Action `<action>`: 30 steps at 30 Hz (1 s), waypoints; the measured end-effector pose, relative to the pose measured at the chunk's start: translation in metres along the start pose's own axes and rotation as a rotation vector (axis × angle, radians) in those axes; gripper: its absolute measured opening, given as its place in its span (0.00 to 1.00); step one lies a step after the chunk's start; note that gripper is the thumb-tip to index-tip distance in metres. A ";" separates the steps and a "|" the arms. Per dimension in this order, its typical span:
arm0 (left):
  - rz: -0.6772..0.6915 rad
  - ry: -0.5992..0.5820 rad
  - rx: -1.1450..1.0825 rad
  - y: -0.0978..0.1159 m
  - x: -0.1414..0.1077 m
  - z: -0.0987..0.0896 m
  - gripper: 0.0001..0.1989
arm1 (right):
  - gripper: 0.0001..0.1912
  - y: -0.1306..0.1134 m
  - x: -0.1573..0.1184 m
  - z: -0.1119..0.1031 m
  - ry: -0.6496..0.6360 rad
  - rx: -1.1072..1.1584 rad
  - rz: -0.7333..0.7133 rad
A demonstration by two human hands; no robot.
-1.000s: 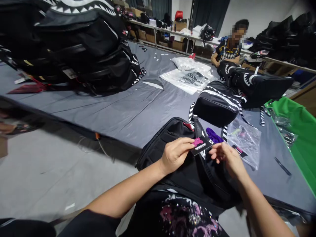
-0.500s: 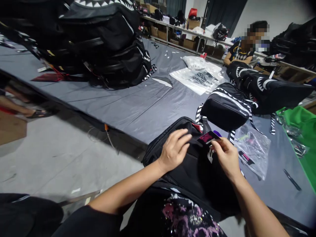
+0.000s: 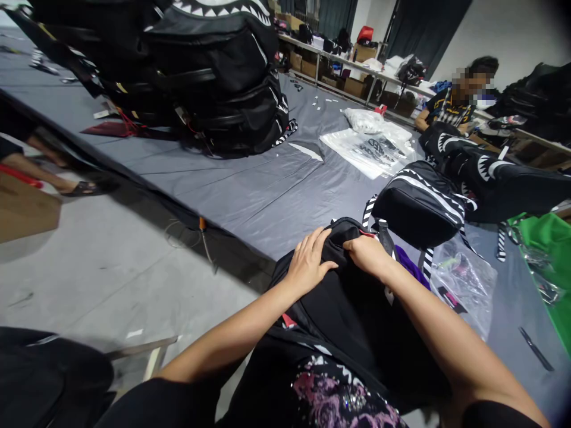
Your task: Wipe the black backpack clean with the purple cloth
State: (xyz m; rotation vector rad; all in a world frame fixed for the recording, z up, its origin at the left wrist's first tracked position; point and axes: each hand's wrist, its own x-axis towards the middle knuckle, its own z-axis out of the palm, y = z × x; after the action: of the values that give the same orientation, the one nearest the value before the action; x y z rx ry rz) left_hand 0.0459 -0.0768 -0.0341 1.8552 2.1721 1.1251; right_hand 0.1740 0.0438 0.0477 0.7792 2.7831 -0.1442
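Black backpack (image 3: 348, 309) sits lower center of the frame, between the forearms, its near side up against the wearer's shirt (image 3: 343, 386). Red bits of lining show at its edges.

Left hand (image 3: 307, 267): on the bag's upper left part, grip spread, thumb apart from the fingers, palm down on the fabric. Right hand (image 3: 368, 254): at the bag's top edge, just right of the left hand, fingers curled in. Fingertips are partly hidden, so can't tell if that grip is pinching anything.

Purple cloth (image 3: 410, 266) lies just beside the right forearm. Right of it, a clear plastic bag (image 3: 475, 273) with a dark-and-pink card (image 3: 451, 299) showing. Slim black tool (image 3: 535, 349) at lower right on the gray-covered tabletop (image 3: 241, 190), type unclear.

Second backpack (image 3: 414, 214), white teeth print and striped straps, sits right of center. White plastic bags (image 3: 370, 148) lie above center. Big stack of black bags (image 3: 223, 83) fills the upper left. Green cloth (image 3: 551, 244) at the right edge. Co-worker (image 3: 446, 107) at upper right, behind more black bags (image 3: 499, 172).
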 end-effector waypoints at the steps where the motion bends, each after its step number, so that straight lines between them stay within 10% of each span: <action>1: -0.008 -0.003 0.024 0.000 0.000 0.002 0.41 | 0.13 0.001 0.004 0.003 -0.020 0.006 -0.012; 20: 0.098 0.099 -0.030 -0.016 -0.005 0.011 0.42 | 0.10 -0.004 0.012 0.000 0.067 0.044 -0.078; 27: -0.372 -0.341 -0.094 -0.018 0.006 -0.016 0.31 | 0.16 0.032 -0.069 0.010 -0.046 -0.261 0.054; 30: -0.394 -0.336 -0.131 -0.022 0.010 -0.028 0.23 | 0.16 0.044 -0.090 0.017 0.062 -0.309 0.121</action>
State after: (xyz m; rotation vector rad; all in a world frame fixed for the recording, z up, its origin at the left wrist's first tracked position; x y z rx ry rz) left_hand 0.0107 -0.0812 -0.0221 1.3617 2.0828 0.7898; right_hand 0.2749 0.0343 0.0537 0.8789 2.7100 0.3296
